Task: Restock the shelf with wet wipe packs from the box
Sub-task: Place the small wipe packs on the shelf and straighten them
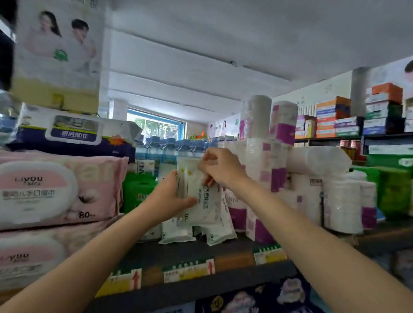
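A small white wet wipe pack [204, 201] is held upright above the dark shelf [195, 254], in front of other small white packs [176, 235] that stand on the shelf board. My left hand [172, 197] grips the pack's left side, thumb across its front. My right hand [220, 168] pinches the pack's upper right edge from above. The box is not in view.
Large pink wipe packs [48, 191] are stacked at the left with a blue-and-white pack [75, 132] on top. Green packs [136, 191] stand behind. Purple-and-white tissue roll bundles [267, 164] stand at the right. Price tags [187, 271] line the shelf edge.
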